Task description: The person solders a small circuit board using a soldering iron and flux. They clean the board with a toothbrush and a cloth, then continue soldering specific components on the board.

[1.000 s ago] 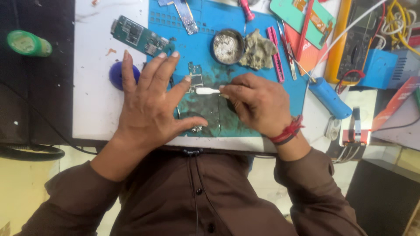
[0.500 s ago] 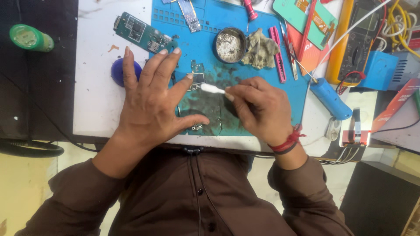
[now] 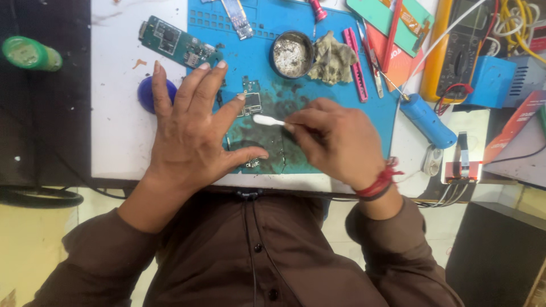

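On the blue work mat (image 3: pixel 341 131), little has changed: the left hand (image 3: pixel 190 133) stays flat and spread, grasping nothing, pinning the small circuit board (image 3: pixel 250 104) between forefinger and thumb. The right hand (image 3: pixel 341 142) still pinches the white swab (image 3: pixel 268 120), its tip now just right of the board rather than lower down. Most of the board's lower part hides under the palm; the swab's handle vanishes inside the fingers.
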